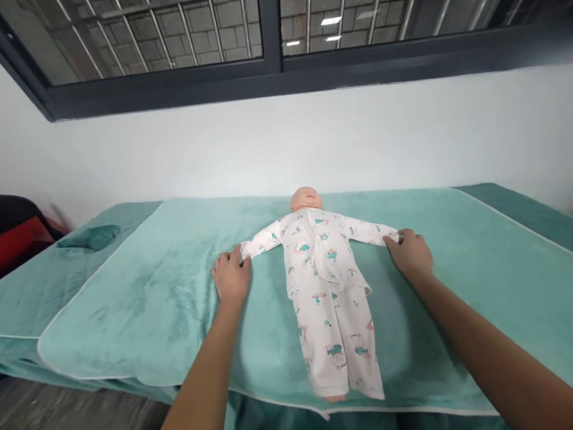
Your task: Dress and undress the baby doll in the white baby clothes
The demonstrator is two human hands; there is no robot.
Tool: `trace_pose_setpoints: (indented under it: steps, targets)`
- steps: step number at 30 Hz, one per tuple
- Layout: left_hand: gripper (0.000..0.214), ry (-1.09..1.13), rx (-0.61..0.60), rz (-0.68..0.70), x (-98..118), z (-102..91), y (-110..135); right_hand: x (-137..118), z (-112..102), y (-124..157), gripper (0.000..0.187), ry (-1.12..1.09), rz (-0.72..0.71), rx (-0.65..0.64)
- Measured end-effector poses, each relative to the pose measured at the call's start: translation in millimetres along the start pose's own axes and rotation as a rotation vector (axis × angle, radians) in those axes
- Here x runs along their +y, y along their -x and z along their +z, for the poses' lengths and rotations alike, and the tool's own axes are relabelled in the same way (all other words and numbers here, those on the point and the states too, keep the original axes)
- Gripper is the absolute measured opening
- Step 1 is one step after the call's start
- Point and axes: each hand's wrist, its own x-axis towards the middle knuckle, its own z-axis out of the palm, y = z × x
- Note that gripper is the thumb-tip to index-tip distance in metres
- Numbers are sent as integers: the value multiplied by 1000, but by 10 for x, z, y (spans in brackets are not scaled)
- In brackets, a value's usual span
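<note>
A baby doll (306, 198) lies on its back on a pale green blanket (162, 286), its head toward the wall. It is dressed in a white printed top (314, 246) and matching trousers (335, 338); one foot (334, 398) peeks out of a trouser leg. Both of its sleeves are stretched out sideways. My left hand (231, 273) has its fingers closed on the cuff of the sleeve at the left. On the other side, my right hand (411, 252) pinches the opposite sleeve's cuff. The doll's hands are hidden.
The blanket covers a darker green bed (37, 287) pushed against a white wall (260, 147). A dark-framed window (274, 75) with metal bars is above. A black and red object (7, 233) stands at the left, beyond the bed's edge. Grey floor (74, 421) shows below.
</note>
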Motion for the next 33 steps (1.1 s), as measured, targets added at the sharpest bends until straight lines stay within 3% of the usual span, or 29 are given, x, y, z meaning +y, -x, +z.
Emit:
trace_pose_setpoints:
  steps: [8, 12, 17, 21, 24, 27, 31, 33]
  targets:
    - [42, 56, -11, 37, -54, -42, 3, 24, 9, -172, 50, -45, 52, -73]
    - [44, -65, -115, 128, -188, -68, -140, 77, -1, -363, 47, -62, 44, -79]
    - [39, -127, -72, 88, -248, -45, -227, 110, 36, -355, 45, -97, -10, 54]
    - [38, -115, 1, 30, -159, -62, -92, 99, 16, -155, 48, -162, -83, 185]
    - [42, -9, 79, 31, -113, -105, 157, 102, -48, 120, 42, -260, -222, 208]
    - [36, 331, 95, -4, -12, -153, 596, 66, -111, 563, 36, -428, -504, 103]
    - [29, 731, -39, 28, 306, -257, 1469, 1, -174, 1279, 35, -555, -727, -175]
    - [28, 818, -156, 70, 476, -316, 1936, 28, -207, 1613, 35, -554, -765, -212]
